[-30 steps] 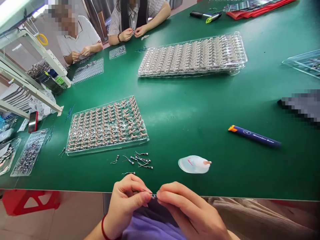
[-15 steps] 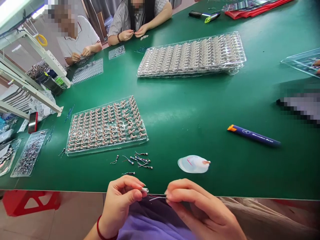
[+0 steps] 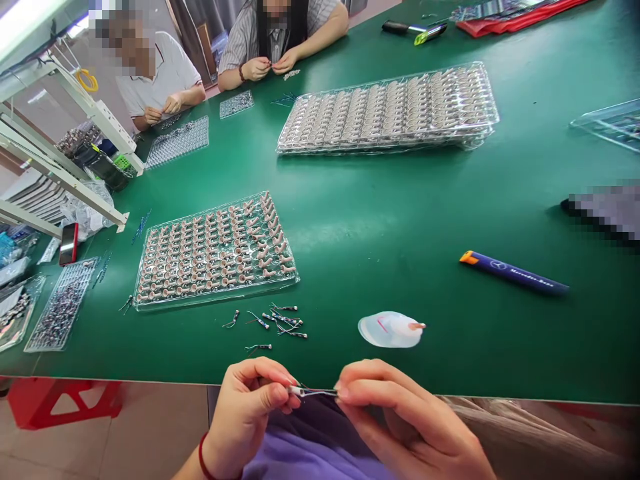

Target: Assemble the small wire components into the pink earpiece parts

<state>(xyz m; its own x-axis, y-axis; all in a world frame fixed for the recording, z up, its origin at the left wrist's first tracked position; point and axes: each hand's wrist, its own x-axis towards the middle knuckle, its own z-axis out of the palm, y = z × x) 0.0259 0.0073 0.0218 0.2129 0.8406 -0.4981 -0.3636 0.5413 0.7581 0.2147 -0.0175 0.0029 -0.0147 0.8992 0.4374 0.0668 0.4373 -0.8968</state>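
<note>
Above my lap, at the table's front edge, my left hand [image 3: 245, 407] pinches a small white sleeve-like piece [image 3: 297, 391] between thumb and fingers. My right hand [image 3: 400, 413] is closed on the ends of thin wires [image 3: 321, 393], which stretch across the gap to the white piece. Whether the wires pass inside it is too small to tell. Just beyond my hands lie several small wired components [image 3: 287, 323] on the green table [image 3: 380, 253]. A translucent squeeze bottle [image 3: 390, 331] with a brownish tip rests beyond my right hand.
A clear tray [image 3: 220, 300] of beige cup-shaped parts lies ahead left; stacked trays [image 3: 385, 113] sit farther back. To the right is a blue pen-shaped object [image 3: 515, 272] with an orange end. A phone [image 3: 69, 244] and parts tray [image 3: 63, 307] lie left. Two people work across the table.
The gap between the white piece and the wires has closed; the wires now reach the piece. A hand at the far right edge has gone from view.
</note>
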